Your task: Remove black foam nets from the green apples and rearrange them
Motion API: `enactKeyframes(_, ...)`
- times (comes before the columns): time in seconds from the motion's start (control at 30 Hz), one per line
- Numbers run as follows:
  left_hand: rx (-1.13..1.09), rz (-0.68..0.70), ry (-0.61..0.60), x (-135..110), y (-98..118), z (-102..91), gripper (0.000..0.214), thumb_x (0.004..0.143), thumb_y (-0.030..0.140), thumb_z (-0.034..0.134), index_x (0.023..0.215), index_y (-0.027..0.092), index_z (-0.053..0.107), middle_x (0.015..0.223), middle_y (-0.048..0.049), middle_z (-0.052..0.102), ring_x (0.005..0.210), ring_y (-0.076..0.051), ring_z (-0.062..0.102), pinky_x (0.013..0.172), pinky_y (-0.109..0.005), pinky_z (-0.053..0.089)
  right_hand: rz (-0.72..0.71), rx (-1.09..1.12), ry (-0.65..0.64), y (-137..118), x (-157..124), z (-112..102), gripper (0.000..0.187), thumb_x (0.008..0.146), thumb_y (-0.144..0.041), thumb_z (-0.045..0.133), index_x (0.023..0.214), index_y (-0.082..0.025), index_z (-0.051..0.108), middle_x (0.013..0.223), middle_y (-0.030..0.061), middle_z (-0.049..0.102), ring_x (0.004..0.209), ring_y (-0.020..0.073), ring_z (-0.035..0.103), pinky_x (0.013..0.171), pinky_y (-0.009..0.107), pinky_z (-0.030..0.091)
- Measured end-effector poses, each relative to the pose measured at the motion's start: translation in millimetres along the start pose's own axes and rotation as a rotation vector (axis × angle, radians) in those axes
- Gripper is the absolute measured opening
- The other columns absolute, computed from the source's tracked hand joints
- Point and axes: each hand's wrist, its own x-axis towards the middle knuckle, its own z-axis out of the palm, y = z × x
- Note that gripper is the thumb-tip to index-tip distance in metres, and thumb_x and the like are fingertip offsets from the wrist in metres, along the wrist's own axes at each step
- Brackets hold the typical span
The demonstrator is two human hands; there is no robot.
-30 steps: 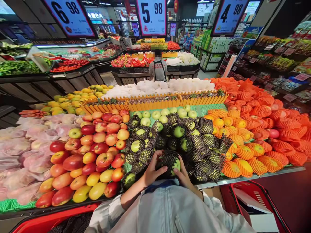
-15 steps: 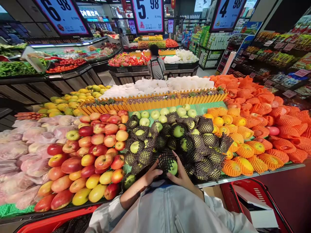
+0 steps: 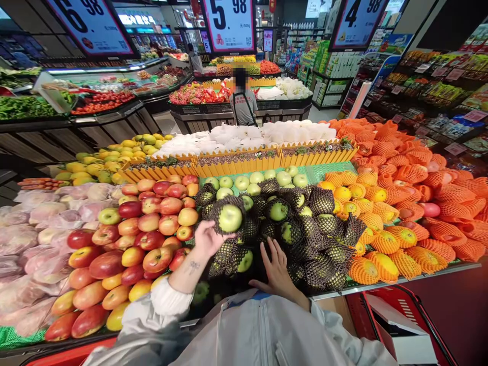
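My left hand (image 3: 210,238) grips a green apple (image 3: 230,218) in a black foam net, held up over the left part of the green apple pile. The net is pulled back, so the apple's upper side shows bare. My right hand (image 3: 273,267) is spread, with nothing in it, above the near edge of the pile. Around both hands lie several netted green apples (image 3: 326,221), and behind them a row of bare green apples (image 3: 283,178).
Red apples (image 3: 158,256) are stacked to the left, bagged fruit (image 3: 26,269) beyond them. Oranges (image 3: 387,267) in orange nets lie right. A yellow planter fence (image 3: 240,165) runs behind. Red baskets (image 3: 409,300) stand below the display edge. Across the aisle is a person (image 3: 244,104).
Both hands were around the netted apple low at the pile's front. The left hand has carried it up and left; the right hand has let go and opened.
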Motion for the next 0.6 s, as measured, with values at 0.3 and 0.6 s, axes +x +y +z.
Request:
enactKeyframes(0.3, 0.375, 0.094, 0.197, 168, 57, -9.8, 0.028, 0.077, 0.029, 0.06, 0.101, 0.018, 0.051, 0.1, -0.0081, 0.065, 0.096, -0.021, 0.065, 0.084, -0.042, 0.061, -0.014, -0.099, 0.091, 18, 0, 22, 0.088, 0.08, -0.047, 0.074, 0.155, -0.019, 0.038, 0.158, 0.0208, 0.038, 0.146, 0.0404, 0.033, 0.107, 0.057, 0.041)
enactKeyframes(0.6, 1.213, 0.4, 0.268, 281, 29, -32.8, 0.073, 0.057, 0.007, 0.075, 0.12, 0.018, 0.041, 0.135, -0.0123, 0.042, 0.138, -0.03, 0.037, 0.122, -0.048, 0.028, -0.107, 0.009, 0.254, 42, -1, 44, 0.061, 0.081, -0.035, 0.061, 0.141, -0.024, 0.054, 0.131, 0.009, 0.066, 0.125, 0.0303, 0.057, 0.094, 0.042, 0.05)
